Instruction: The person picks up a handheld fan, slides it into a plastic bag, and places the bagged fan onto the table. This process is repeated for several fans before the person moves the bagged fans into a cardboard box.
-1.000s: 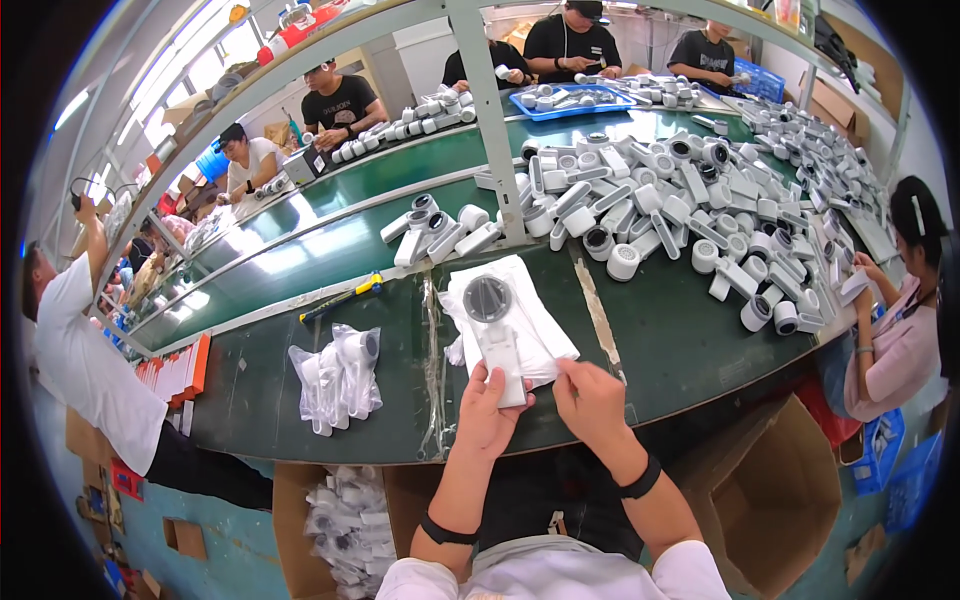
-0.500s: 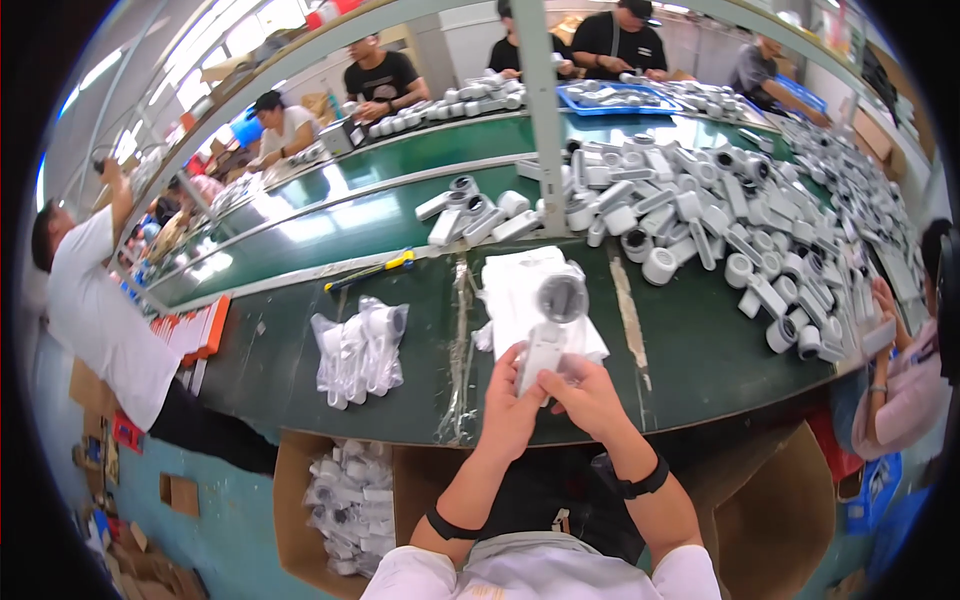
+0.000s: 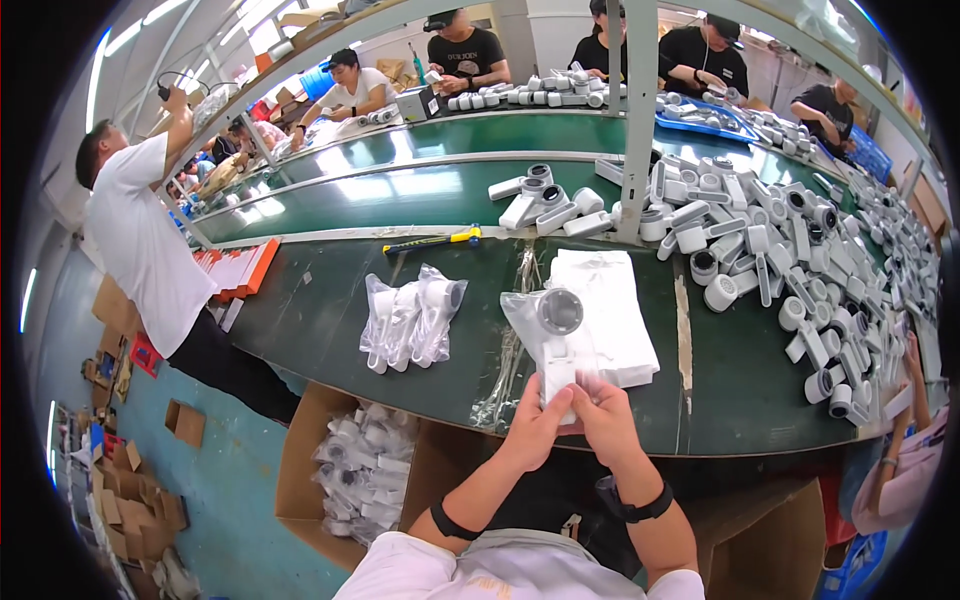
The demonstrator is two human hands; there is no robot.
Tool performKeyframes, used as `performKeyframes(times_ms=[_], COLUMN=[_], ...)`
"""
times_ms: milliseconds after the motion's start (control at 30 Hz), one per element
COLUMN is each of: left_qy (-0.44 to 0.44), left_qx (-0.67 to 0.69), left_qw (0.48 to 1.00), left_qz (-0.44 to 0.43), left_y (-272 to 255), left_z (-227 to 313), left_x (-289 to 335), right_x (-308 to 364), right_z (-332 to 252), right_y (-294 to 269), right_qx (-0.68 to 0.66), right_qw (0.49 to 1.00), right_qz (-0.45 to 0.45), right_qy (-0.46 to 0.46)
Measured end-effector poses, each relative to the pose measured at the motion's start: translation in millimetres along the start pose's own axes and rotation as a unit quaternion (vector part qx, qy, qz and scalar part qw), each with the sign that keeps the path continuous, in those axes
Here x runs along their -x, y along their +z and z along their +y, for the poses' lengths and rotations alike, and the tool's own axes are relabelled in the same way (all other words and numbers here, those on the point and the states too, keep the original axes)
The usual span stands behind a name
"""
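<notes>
Both hands hold a white handheld device (image 3: 558,350) with a round, grey-rimmed head pointing away from me. My left hand (image 3: 532,428) is closed round the left side of its handle. My right hand (image 3: 606,422) grips the handle's lower end from the right, its fingers slightly blurred. A clear plastic bag (image 3: 519,318) shows at the device's left side; whether the device is fully inside it I cannot tell. Just behind and to the right lies a stack of flat white bags (image 3: 615,310). Several bagged devices (image 3: 408,322) lie together to the left.
A large heap of loose white devices (image 3: 760,240) covers the right side; a smaller group (image 3: 548,203) lies ahead. A yellow-and-black tool (image 3: 432,240) rests behind the bagged ones. Below the table edge, a cardboard box (image 3: 300,490) holds bagged devices. An upright post (image 3: 637,120) stands ahead; co-workers sit beyond.
The view has swung left, so the table's contents sit further right. The device has moved from over the white stack to its left front side, and the clear bag shows beside it.
</notes>
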State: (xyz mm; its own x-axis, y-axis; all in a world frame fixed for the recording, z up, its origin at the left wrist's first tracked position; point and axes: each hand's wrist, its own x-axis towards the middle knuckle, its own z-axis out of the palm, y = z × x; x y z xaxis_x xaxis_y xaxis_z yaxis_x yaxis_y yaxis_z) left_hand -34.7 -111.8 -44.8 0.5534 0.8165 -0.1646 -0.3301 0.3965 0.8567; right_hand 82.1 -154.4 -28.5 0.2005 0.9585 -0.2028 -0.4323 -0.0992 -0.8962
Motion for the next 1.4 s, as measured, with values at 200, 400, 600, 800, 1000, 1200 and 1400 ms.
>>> performKeyframes(times_ms=[200,400,600,800,1000,1200,1400], left_qy=[0.043,0.108,0.209,0.112,0.377,0.398,0.386], left_qx=[0.014,-0.448,-0.646,-0.727,-0.651,-0.675,-0.687], left_qw=[0.998,0.841,0.661,0.580,0.644,0.616,0.608], left_qz=[0.052,0.282,0.319,0.350,0.141,-0.077,-0.096], left_y=[-21.2,-87.8,-149.0,-119.6,-38.9,15.6,10.3], left_z=[-2.0,38.4,30.6,43.8,44.6,5.7,-1.9], left_x=[-6.5,-37.2,-59.9,-49.5,-33.8,-62.6,-78.7], right_x=[3.9,19.9,20.9,-15.6,-69.0,-112.8,-116.3], right_z=[18.2,-1.0,-16.4,-60.1,-88.4,-90.8,-94.7], right_y=[11.3,-29.9,-95.1,-192.1,-247.7,-281.6,-285.4], right_qx=[0.054,0.279,0.301,0.431,0.651,0.759,0.753], right_qw=[0.993,0.941,0.912,0.796,0.654,0.561,0.572], right_qz=[0.042,0.107,0.212,0.379,0.370,0.312,0.310], right_qy=[-0.098,-0.159,-0.178,-0.192,-0.111,-0.110,-0.099])
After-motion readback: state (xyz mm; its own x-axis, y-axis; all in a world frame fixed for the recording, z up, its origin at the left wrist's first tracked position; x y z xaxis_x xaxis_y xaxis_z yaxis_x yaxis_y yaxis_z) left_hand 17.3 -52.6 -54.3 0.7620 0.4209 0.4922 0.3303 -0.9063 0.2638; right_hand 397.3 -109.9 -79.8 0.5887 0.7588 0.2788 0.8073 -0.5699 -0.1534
